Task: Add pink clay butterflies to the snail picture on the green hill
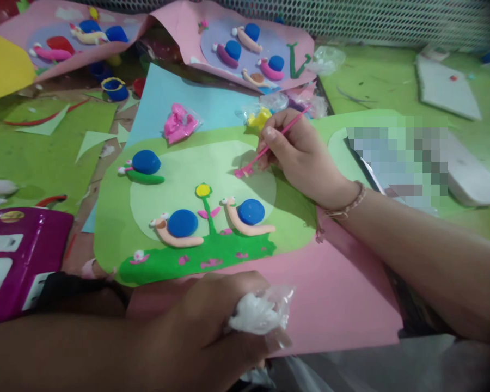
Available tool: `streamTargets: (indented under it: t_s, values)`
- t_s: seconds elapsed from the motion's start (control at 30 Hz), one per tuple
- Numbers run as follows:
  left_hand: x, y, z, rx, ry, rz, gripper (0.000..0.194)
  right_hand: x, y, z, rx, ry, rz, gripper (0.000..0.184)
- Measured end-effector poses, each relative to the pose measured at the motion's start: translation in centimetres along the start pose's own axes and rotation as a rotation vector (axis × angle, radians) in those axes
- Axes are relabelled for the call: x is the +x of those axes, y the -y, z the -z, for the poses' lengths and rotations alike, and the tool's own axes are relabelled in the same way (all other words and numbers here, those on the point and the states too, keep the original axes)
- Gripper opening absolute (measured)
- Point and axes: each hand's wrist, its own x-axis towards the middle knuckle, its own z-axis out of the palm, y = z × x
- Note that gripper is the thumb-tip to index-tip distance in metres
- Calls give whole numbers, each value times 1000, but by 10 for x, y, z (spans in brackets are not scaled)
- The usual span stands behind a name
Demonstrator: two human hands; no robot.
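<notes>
Pink stick (283, 132) in right hand (300, 155), bagged white clay (253, 314) in left hand (212, 318)

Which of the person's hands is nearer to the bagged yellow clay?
Right: the right hand is beside the yellow clay, holding a pink stick; the left hand is well away, toward the picture's bottom, holding white clay in plastic.

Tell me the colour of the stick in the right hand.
The stick is pink, best in head view.
</notes>
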Motion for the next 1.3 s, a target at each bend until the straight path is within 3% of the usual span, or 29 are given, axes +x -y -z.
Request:
streamTargets:
  t_s: [0.2,0.4,0.6,0.8,1.03,1.3]
  values:
    - [1,0,1,-36,-14,33,18,2,-1,0,23,-8,-86,28]
    - [1,-1,3,37,20,-29,22,3,1,-1,37,-42,-152,25]
    - [3,-5,5,41,42,-13,25,3,-1,0,70,-34,-118,30]
    - [-1,-5,1,62,-52,31,20,1,-1,0,40,-47,-82,30]
    - [0,-5,4,69,20,-5,22,1,-1,0,29,-15,-90,28]
    - [-1,-6,2,138,-24,21,24,1,-2,0,72,-38,-82,26]
